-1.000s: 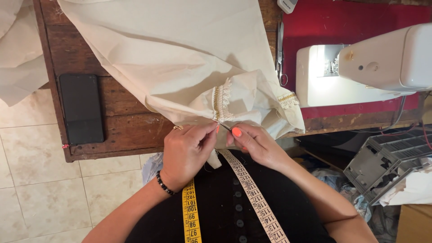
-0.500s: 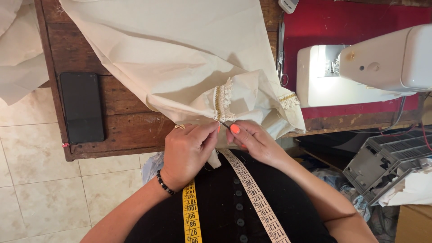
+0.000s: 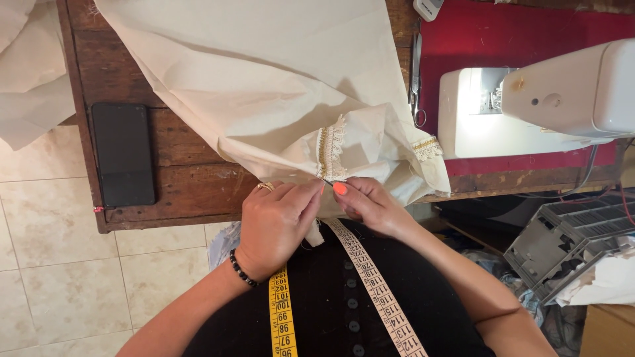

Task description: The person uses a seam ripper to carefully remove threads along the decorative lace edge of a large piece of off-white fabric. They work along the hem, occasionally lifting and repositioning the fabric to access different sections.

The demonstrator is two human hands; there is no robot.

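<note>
the left hand (image 3: 274,225) and right hand (image 3: 367,205) were pinched shut on the cream fabric (image 3: 264,86) at the table's six o'clock edge, just below the lace trim (image 3: 329,149). soft, light, floppy cloth; probably best gripped by that hem.

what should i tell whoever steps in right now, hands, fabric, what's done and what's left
Left hand: fingers pinched on the cream fabric at the table's near edge, just below the lace trim.
Right hand: pinching the same spot from the other side, fingertips meeting the left's; a thin dark pin or needle seems to sit between them, too small to be sure.
Fabric lies spread over the wooden table; sewing machine to the right, scissors beside it, phone to the left.
Done: trim is on the fabric.
Left: the pinched spot is unfinished.
</note>
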